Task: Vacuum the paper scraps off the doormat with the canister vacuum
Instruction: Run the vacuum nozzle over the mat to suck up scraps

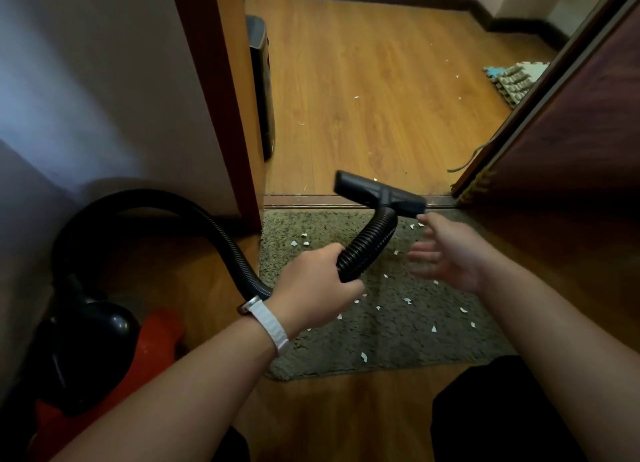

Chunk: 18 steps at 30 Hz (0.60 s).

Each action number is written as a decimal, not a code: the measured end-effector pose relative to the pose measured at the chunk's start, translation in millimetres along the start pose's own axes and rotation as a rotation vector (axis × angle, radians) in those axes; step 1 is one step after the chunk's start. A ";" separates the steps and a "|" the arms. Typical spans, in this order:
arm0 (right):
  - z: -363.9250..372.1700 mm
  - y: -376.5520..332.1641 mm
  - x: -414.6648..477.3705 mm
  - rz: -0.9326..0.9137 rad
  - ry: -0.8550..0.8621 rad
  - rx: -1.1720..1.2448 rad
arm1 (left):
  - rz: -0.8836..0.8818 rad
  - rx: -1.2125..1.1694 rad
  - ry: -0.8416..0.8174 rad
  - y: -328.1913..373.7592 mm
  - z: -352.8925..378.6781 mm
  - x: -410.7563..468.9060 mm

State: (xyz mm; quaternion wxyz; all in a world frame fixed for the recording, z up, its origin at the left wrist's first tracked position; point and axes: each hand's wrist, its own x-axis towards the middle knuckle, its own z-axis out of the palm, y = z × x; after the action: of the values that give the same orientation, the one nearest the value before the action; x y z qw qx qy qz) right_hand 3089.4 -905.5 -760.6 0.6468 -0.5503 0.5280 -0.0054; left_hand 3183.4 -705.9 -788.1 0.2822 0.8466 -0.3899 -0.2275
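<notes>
left hand (313,287) grips the hose (372,242); right hand (450,255) hovers relaxed over paper scraps (408,301) on the doormat (398,344).

Ribbed plastic hose (367,245), shaggy cloth doormat (391,337)

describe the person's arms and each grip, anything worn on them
The left forearm and right forearm are bare, with no sleeves in view. The left grip is ungloved, and its wrist carries a white band with a silver metal case, likely a watch or fitness tracker. The right grip is ungloved too, motion-blurred, with no ring or wristband visible.
</notes>
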 end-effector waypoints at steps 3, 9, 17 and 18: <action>16.5 0.7 11.2 0.089 -0.134 0.178 | 0.044 0.080 -0.022 11.8 9.7 -2.9; 42.7 1.5 20.8 0.099 -0.159 0.024 | 0.207 0.254 -0.091 17.9 34.0 -12.4; 42.1 -0.6 30.1 -0.136 -0.027 -0.478 | 0.178 0.151 -0.342 -28.5 27.6 -2.6; 39.8 -0.5 30.9 -0.179 -0.011 -0.534 | 0.188 0.244 -0.368 -40.1 26.9 1.0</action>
State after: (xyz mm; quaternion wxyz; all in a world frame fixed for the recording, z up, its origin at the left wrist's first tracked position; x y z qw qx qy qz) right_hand 3130.8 -895.7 -787.7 0.4785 -0.7459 0.4564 0.0797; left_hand 3189.0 -693.2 -834.3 0.1218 0.7789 -0.5362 -0.3016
